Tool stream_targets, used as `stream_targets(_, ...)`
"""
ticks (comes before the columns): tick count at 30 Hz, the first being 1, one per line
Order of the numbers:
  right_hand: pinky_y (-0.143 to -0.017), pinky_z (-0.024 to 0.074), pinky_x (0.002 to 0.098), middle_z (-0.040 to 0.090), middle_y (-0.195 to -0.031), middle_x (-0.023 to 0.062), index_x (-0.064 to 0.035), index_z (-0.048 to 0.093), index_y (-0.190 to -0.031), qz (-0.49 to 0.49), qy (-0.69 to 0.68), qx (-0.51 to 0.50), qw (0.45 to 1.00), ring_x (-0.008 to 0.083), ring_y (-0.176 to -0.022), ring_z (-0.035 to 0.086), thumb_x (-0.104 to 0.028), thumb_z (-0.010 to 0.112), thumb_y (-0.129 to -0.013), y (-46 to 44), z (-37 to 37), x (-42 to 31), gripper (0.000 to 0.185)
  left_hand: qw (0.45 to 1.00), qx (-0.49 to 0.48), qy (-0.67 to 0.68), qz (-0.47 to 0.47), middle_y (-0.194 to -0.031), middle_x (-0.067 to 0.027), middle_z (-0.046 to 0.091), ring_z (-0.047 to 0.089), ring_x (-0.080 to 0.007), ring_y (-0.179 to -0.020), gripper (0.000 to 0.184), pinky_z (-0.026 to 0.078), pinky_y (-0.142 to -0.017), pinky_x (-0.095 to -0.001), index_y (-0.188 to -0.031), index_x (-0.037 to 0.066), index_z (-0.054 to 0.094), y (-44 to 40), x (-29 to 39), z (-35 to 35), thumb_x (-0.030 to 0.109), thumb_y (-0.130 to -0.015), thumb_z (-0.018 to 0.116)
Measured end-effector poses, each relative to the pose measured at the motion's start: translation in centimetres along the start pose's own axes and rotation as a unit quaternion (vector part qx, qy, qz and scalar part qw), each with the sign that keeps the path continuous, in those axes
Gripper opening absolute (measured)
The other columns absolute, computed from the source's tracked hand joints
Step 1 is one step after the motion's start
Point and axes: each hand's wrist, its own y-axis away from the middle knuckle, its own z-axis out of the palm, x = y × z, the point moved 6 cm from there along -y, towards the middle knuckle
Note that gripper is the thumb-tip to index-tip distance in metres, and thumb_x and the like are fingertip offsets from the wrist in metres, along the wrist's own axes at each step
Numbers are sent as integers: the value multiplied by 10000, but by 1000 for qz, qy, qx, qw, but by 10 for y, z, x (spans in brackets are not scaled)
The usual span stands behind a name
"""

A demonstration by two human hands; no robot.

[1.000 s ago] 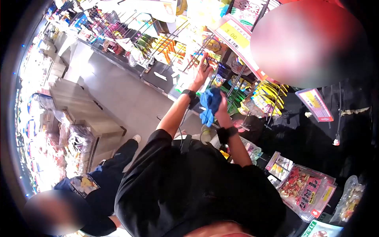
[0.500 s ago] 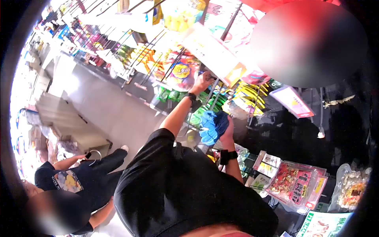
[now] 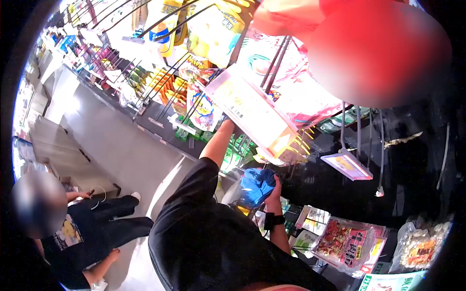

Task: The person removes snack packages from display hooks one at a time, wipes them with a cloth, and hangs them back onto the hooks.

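Note:
My right hand (image 3: 274, 193), wearing a black wristband, is closed on a crumpled blue cloth (image 3: 257, 185) low in front of the rack. My left forearm (image 3: 219, 141) reaches up into the hanging goods. The left hand itself is hidden behind a large slanted price sign (image 3: 250, 111), so its fingers do not show. Close beside that arm hangs a colorful snack packet (image 3: 203, 110). Green packets (image 3: 237, 149) hang just below the sign.
Wire hooks with price tags (image 3: 347, 164) stick out at right. Packaged snacks (image 3: 342, 240) lie at lower right, with a clear bag (image 3: 420, 247) beyond. Large pink packets (image 3: 301, 87) hang above. A person in dark clothes (image 3: 102, 223) stands in the aisle at left.
My left hand has gone from plain view to behind the price sign. My right hand and the blue cloth sit lower in view. The view has shifted, and the other person appears lower left.

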Motion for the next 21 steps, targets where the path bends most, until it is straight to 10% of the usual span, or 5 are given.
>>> stream_targets(5,-873,473,392,662,-1002,54,-45,617,-1041,-4,27,115,993,249,-902,623,-398,434,-887,-3,-14,6,426,999,27,0,35,-948,-190,651,637,-353,-872,433,510,-746,-410,-1131,43,563,4,20,-6,306,-801,656)
stream_targets(10,-826,500,450,649,-1053,108,-59,601,-1100,45,35,21,998,272,-916,624,-393,404,-903,-12,-16,10,435,991,88,-5,98,-943,-192,647,630,-368,-875,430,506,-740,-419,-1134,58,561,50,58,-21,317,-803,655)
stream_targets(17,-971,418,399,624,-1101,109,-20,585,-1096,81,27,23,996,272,-1009,584,-398,415,-906,-2,-12,14,456,999,24,14,-36,-824,-166,668,662,-314,-761,389,505,-674,-385,-1132,38,541,142,120,-54,238,-821,657)
stream_targets(21,-814,498,400,663,-962,57,-60,636,-1012,-16,57,23,998,248,-850,631,-429,417,-900,27,25,9,443,997,48,-65,-3,-779,-184,658,642,-366,-782,322,508,-661,-411,-986,7,534,174,118,-60,213,-786,680)
